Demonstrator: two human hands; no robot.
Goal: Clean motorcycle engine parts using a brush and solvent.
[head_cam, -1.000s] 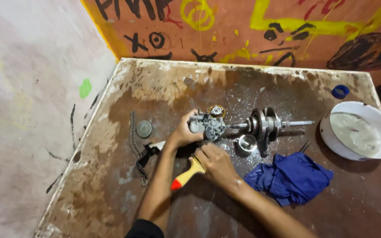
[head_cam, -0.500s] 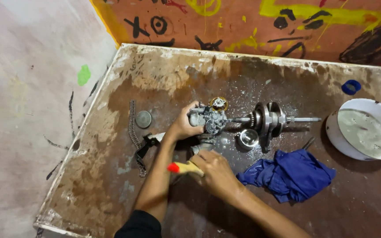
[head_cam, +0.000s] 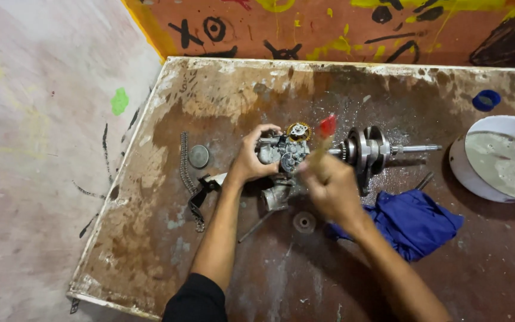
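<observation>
**Inspector:** Worn, stained metal worktop (head_cam: 210,250), set in a corner against a painted wall. White basin (head_cam: 502,161) of cloudy liquid at far right, blue cap (head_cam: 486,99) above it. Crumpled blue rag (head_cam: 415,223) right of centre. Crankshaft (head_cam: 369,149) lying flat mid-bench, shaft end pointing right.

**Assistant:** And the piece in hand?

**Inspector:** Small grey engine assembly (head_cam: 281,152), orange gear on top, just left of the crankshaft and resting on the bench. Left hand (head_cam: 251,161) wrapped around its left side, fingers curled tight. Right hand (head_cam: 329,185) closed around a screwdriver (head_cam: 326,128), yellow handle with red butt up; tip hidden.

**Assistant:** Smaller items?

**Inspector:** Chain (head_cam: 185,173) and round disc (head_cam: 198,156) to the left, small ring part (head_cam: 304,222) near the front.

**Assistant:** Advice on the step?

**Inspector:** Likely a fastener being driven. Best kept square to the screw, assembly braced firmly, loose parts kept apart from the elbows.
</observation>
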